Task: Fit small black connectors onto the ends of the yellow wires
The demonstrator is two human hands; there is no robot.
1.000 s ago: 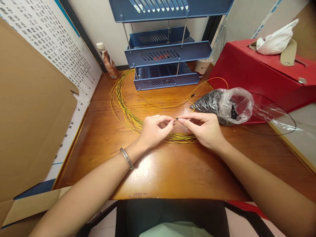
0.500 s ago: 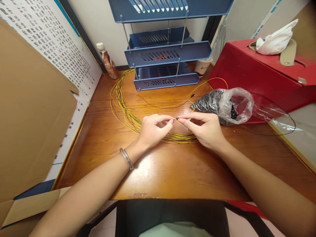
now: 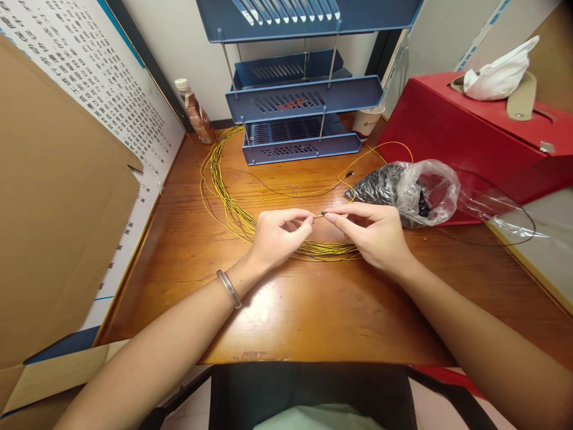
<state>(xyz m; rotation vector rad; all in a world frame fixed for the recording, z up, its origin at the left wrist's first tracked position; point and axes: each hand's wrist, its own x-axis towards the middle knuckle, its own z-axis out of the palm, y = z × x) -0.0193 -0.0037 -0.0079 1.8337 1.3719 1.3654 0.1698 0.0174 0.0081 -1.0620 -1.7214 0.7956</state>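
Thumb and forefinger of my left hand (image 3: 282, 236) pinch a thin wire (image 3: 318, 216), dark and partly yellowish. Between the fingertips of my right hand (image 3: 369, 233) is a small black piece (image 3: 323, 213), at the right end of the short wire stretch showing between both hands. Its exact kind is too small to make out. Behind and below my hands lies a loose coil of yellow and dark wire (image 3: 224, 191) on the wooden desk. A clear plastic bag (image 3: 432, 185) full of small black pieces (image 3: 380, 184) rests just beyond my right hand.
A blue tiered tray rack (image 3: 304, 95) stands at the back, a bottle (image 3: 197, 113) left of it and a paper cup (image 3: 367, 122) right. The red box (image 3: 439, 131) with tissue fills the right rear. Cardboard (image 3: 58, 197) borders the left. Another wire end (image 3: 349, 174) lies near the bag.
My right hand has shifted very slightly rightward with the black piece, and a little more wire shows between the hands. My left hand stays nearly still, pinching the wire.
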